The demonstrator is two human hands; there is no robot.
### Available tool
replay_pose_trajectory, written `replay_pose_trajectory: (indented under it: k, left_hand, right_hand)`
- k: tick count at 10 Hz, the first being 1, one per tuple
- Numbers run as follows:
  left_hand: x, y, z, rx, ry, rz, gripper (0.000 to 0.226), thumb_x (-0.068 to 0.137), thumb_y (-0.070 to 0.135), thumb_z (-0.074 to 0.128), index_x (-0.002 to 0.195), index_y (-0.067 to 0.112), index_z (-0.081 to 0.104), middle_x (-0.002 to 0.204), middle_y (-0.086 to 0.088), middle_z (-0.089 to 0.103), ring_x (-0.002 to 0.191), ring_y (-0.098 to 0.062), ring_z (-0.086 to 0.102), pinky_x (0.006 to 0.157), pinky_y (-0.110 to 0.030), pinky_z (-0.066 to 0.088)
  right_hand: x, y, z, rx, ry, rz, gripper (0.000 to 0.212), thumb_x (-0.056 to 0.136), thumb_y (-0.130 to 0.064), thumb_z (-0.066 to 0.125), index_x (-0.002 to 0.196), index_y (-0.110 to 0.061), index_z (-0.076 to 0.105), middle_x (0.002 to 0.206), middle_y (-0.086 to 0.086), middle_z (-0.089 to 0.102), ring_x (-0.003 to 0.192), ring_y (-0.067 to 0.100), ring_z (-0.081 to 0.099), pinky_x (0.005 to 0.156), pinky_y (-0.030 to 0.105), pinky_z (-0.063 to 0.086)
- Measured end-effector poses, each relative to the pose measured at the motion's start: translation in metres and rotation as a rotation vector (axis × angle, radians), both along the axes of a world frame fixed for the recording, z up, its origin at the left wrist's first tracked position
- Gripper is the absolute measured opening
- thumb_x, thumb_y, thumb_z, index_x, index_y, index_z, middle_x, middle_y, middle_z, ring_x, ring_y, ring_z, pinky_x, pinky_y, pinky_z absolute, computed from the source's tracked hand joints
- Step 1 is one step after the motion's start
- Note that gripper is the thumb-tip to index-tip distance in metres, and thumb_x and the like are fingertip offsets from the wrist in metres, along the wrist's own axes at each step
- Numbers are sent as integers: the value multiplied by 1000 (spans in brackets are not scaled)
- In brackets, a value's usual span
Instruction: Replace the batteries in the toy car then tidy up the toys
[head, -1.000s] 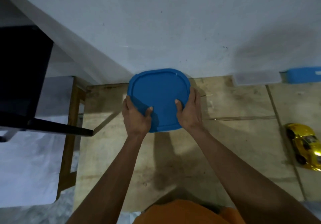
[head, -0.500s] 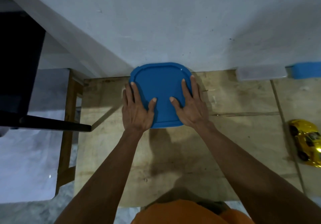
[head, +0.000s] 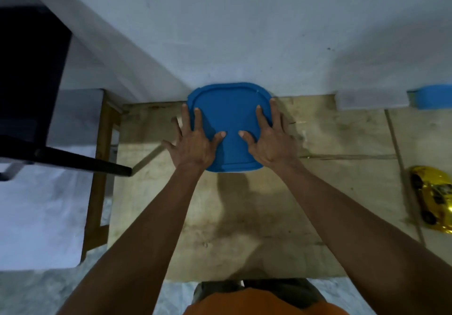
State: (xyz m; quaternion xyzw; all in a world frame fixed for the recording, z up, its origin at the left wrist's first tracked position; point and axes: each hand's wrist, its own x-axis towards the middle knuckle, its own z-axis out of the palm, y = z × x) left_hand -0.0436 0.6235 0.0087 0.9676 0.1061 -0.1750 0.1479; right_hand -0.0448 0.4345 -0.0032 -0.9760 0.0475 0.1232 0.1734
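A blue, rounded-square box lid lies against the wall at the back of the wooden table. My left hand presses flat on its left side, fingers spread and straight. My right hand presses flat on its right side in the same way. What lies under the lid is hidden. A shiny yellow toy car sits on the table at the far right, apart from both hands.
A pale flat box and a blue box lie against the wall at the back right. A black chair stands at the left over a white cloth. The wall is close behind the lid.
My hands went from gripping the lid's front edge to lying flat on top of it with straight fingers. The fingers have spread wider since half a second ago.
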Motion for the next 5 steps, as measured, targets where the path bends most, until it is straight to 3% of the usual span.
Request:
replay_pose_trajectory:
  k: [1, 2, 3, 5]
  left_hand:
    - [-1, -6, 9, 22, -27, 56, 84, 88, 79, 40, 155, 33, 18, 167, 3, -7, 153, -33, -4, 115, -73, 9]
    - [-11, -12, 14, 83, -60, 12, 68, 96, 70, 33, 152, 33, 27, 167, 0, -8, 153, -35, -6, 116, -72, 5]
    - [-22, -15, 23, -5, -50, 16, 66, 100, 64, 31, 157, 33, 21, 167, -1, -12, 153, -34, -11, 117, -71, 1]
    - [-62, -15, 42, -90, -226, 1, 63, 102, 58, 33, 156, 27, 23, 167, -5, -3, 153, -33, -2, 117, -70, 7]
  right_hand:
    - [1, 1, 12, -54, 0, 13, 81, 92, -71, 39, 155, -24, 24, 165, 6, 2, 149, 34, 7, 108, 59, 36]
    - [-3, -1, 23, -59, 15, 15, 70, 97, -64, 36, 153, -23, 28, 165, 3, 4, 151, 32, 2, 114, 59, 28]
    - [-13, -4, 33, 28, 25, 19, 59, 103, -52, 34, 154, -23, 25, 167, 2, 1, 153, 31, -5, 118, 59, 23]
    - [-57, 3, 51, 169, -144, -80, 53, 105, -41, 40, 152, -19, 32, 164, 8, 16, 149, 31, 12, 115, 51, 31]
